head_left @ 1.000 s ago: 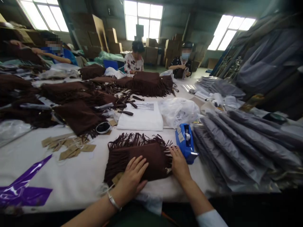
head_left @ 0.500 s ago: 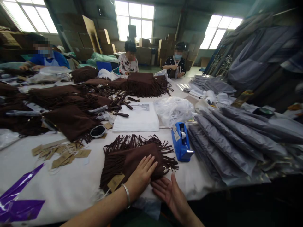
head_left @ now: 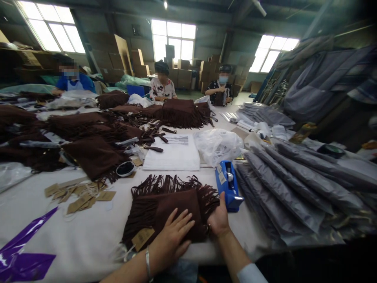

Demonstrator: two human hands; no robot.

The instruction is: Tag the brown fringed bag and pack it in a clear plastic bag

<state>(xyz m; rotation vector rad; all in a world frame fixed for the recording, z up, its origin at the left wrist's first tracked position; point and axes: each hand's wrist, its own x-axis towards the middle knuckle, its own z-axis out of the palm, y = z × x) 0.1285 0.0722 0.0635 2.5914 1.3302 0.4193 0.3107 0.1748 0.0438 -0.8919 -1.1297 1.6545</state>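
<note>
A folded brown fringed suede piece (head_left: 167,204) lies on the white table (head_left: 88,224) in front of me, with a tan paper tag (head_left: 142,237) at its near left corner. My left hand (head_left: 172,237) presses flat on its near part, fingers spread. At its right edge my right hand (head_left: 219,218) grips the fringe, fingers tucked under the fabric. A blue tape dispenser (head_left: 228,184) stands just right of that hand.
Grey bagged items (head_left: 294,184) are stacked at the right. A white folded stack (head_left: 173,153), a clear plastic bag (head_left: 219,145), loose tan tags (head_left: 79,194), purple film (head_left: 23,247) and brown fringed piles (head_left: 88,137) cover the table. Three people sit at the far side.
My right hand went from the piece's right edge, down off it palm up, then back to grip the right fringe. My left hand stayed pressed on the piece.
</note>
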